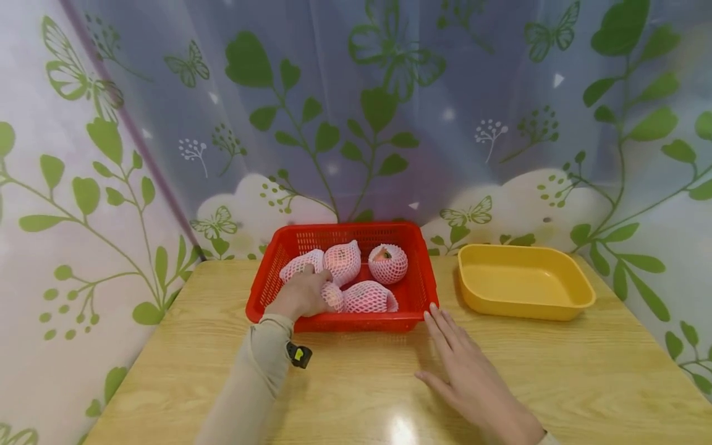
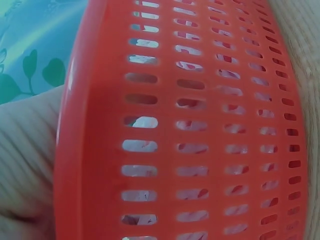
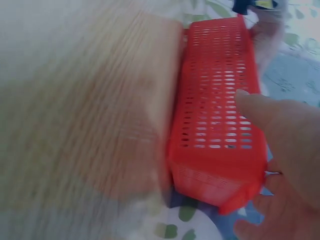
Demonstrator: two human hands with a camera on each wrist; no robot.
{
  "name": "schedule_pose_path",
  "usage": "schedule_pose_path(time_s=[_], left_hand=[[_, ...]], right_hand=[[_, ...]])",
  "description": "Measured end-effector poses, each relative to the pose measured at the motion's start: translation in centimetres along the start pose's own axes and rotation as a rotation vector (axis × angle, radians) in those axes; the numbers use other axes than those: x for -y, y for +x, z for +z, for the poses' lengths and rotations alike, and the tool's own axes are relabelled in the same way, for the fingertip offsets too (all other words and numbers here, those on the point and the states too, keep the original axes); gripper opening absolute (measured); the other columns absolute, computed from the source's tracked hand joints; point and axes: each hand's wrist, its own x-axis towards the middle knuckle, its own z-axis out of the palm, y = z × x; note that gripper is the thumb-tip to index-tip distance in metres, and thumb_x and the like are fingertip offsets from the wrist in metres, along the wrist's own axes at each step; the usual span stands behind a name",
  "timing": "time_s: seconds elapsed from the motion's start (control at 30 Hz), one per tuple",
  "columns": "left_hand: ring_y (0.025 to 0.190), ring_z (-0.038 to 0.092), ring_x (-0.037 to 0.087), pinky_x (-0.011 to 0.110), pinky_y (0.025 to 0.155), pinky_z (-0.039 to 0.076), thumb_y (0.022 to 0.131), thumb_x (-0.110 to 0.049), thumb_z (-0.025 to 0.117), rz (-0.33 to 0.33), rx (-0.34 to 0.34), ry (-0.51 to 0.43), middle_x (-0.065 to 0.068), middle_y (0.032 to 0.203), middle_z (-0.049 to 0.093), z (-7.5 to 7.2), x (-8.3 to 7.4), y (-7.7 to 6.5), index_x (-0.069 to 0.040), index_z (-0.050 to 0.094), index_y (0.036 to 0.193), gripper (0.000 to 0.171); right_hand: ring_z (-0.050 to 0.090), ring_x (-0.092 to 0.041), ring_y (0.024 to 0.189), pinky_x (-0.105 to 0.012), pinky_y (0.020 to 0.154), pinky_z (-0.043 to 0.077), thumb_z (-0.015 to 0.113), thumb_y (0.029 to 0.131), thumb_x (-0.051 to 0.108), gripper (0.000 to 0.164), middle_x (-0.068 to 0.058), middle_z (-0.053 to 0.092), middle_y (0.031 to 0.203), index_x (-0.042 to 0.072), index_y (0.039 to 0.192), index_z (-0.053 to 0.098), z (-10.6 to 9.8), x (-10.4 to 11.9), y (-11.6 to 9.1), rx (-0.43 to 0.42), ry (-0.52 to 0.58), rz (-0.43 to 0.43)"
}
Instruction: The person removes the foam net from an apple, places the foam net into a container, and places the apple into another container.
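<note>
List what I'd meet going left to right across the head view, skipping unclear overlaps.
Left hand → round net-wrapped item at the back right inside the red basket → yellow tray.

Left sleeve [image 1: 253, 364] beige, creased — black wrist device [image 1: 293, 354], yellow-green patch [image 1: 299, 355]; right cuff [image 1: 548, 439] — pale, perhaps dark-edged.

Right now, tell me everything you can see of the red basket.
The red basket looks like plastic: rectangular, open-topped, slotted walls, smooth rim. It stands upright on the wooden table, holding net-wrapped items. The left hand reaches in over its near rim; the right hand lies at its near right corner, contact unclear.
</note>
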Motion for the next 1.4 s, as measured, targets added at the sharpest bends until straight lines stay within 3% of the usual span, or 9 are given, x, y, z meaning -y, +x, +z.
schedule_pose_path(time_s=[0.23,0.63,1.0,1.2,1.4], left_hand=[[0.112,0.054,0.033,0.054,0.098,0.051,0.077,-0.040,0.085,0.012,-0.031,0.013,0.014,0.125,0.052,-0.2,0.4,0.1,-0.021,0.059,0.132,0.063],[0.106,0.052,0.031,0.051,0.096,0.052,0.073,-0.042,0.088,0.022,-0.105,-0.030,0.012,0.120,0.053,-1.1,0.8,0.4,-0.020,0.059,0.133,0.070],[0.109,0.054,0.036,0.053,0.093,0.054,0.069,-0.043,0.090,0.020,-0.169,-0.044,0.016,0.123,0.052,-0.8,0.7,-0.2,-0.019,0.057,0.136,0.078],[0.118,0.051,0.039,0.056,0.094,0.053,0.068,-0.040,0.090,0.015,-0.203,-0.063,0.019,0.134,0.049,-0.8,0.4,-0.7,-0.021,0.057,0.136,0.078],[0.112,0.050,0.034,0.050,0.091,0.055,0.068,-0.039,0.089,0.027,-0.255,-0.061,0.016,0.124,0.049,-1.8,0.4,-1.3,-0.020,0.057,0.132,0.074]], right_hand=[[0.028,-0.038,0.151,-0.056,0.117,0.031,0.075,0.091,0.036,0.090,-0.016,0.024,0.166,0.002,0.158,0.026,0.6,0.1,1.5,-0.070,-0.022,-0.041],[0.025,-0.038,0.152,-0.055,0.118,0.030,0.072,0.093,0.035,0.087,-0.017,0.022,0.166,0.001,0.158,0.025,0.0,0.1,2.7,-0.040,-0.042,-0.057],[0.025,-0.036,0.152,-0.056,0.119,0.028,0.070,0.095,0.034,0.083,-0.015,0.022,0.167,0.003,0.158,0.027,-0.1,0.2,2.5,0.018,-0.038,-0.019],[0.030,-0.037,0.150,-0.056,0.118,0.031,0.070,0.095,0.037,0.082,-0.015,0.027,0.165,0.004,0.158,0.030,0.0,0.4,2.0,0.027,-0.045,0.003],[0.033,-0.039,0.148,-0.056,0.117,0.032,0.072,0.093,0.036,0.083,-0.016,0.028,0.165,0.004,0.157,0.030,0.1,0.6,1.8,0.020,-0.061,0.002]])
